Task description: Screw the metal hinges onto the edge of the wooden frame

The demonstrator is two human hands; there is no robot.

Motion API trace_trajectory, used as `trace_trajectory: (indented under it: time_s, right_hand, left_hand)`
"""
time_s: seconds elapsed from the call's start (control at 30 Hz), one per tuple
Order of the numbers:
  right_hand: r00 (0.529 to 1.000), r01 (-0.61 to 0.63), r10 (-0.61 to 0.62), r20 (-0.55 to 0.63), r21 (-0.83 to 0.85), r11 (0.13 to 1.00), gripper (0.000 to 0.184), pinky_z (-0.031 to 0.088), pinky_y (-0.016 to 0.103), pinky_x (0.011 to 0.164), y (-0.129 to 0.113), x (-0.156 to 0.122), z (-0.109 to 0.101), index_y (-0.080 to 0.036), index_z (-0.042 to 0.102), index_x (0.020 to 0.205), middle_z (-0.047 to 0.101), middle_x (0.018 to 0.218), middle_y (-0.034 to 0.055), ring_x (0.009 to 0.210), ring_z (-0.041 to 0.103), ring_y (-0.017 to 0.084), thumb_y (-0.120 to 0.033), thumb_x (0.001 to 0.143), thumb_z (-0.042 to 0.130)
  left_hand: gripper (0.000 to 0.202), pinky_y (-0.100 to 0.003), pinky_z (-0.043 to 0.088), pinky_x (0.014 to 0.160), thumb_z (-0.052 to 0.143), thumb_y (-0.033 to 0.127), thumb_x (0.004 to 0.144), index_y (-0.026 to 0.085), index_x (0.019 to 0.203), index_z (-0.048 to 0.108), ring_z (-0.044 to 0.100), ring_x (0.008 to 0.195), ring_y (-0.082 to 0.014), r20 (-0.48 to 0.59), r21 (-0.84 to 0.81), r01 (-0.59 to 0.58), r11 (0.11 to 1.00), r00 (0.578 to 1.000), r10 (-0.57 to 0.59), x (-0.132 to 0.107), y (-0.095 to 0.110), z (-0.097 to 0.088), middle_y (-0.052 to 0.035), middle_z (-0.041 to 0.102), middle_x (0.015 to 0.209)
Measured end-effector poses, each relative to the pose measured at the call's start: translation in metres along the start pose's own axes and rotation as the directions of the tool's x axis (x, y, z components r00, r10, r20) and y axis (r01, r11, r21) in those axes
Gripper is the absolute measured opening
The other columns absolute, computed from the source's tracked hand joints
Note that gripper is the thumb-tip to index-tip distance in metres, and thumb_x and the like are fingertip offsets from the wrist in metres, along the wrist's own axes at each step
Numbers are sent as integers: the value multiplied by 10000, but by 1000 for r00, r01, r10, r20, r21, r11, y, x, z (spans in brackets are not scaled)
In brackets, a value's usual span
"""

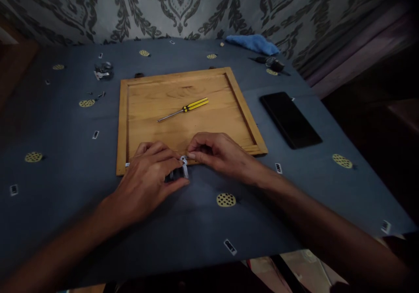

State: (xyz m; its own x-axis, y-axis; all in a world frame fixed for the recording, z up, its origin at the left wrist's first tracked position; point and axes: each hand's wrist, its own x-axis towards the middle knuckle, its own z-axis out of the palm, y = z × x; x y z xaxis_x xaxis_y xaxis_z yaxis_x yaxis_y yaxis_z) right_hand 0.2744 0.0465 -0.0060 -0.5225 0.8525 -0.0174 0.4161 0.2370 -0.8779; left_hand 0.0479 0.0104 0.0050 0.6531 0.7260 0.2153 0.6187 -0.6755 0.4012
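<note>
A framed wooden panel (196,129) lies on the table, a yellow-and-black screwdriver (195,104) resting on it. At the panel's near edge, my left hand (144,179) grips a metal hinge (185,167) between thumb and fingers, partly covering it. My right hand (222,153) is just right of the hinge, thumb and fingertips pinched together by its plate. Whatever they pinch is too small to make out.
A second metal hinge (104,71) and several small screws (101,94) lie left of the panel. On the right are a black phone (290,119), a dark tool with a thin tip (271,63) and a blue cloth (252,43). A patterned wall stands behind.
</note>
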Motion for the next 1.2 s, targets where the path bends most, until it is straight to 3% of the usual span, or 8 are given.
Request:
trace_trajectory:
  time_s: [0.47, 1.0, 1.2]
  right_hand:
    - [992, -75, 79, 99, -44, 996, 83, 371, 260, 671, -6, 8, -3, -143, 697, 844, 657, 754, -9, 682, 548, 113, -158, 922, 674]
    - [990, -68, 82, 112, -125, 990, 81, 327, 250, 631, -9, 14, 0, -137, 725, 834, 629, 671, -36, 620, 521, 89, -134, 915, 723]
    - [991, -74, 85, 101, -111, 991, 132, 303, 255, 611, -9, 13, 2, -134, 724, 817, 620, 666, -32, 618, 516, 95, -204, 929, 715]
  left_hand:
    - [246, -404, 398, 866, 876, 240, 868, 190, 1086, 772, 646, 966, -249, -25, -13, -10, 1000, 1000, 10, 0, 0, 1, -15, 815, 1053]
    - [165, -410, 402, 858, 817, 302, 932, 205, 1053, 760, 653, 964, -256, -11, 5, -6, 1000, 1000, 6, -1, -2, 1, -37, 818, 1072]
    - [173, -414, 408, 861, 830, 297, 919, 203, 1048, 763, 652, 964, -257, -12, 6, -14, 1000, 1000, 14, -1, -2, 1, -36, 816, 1081]
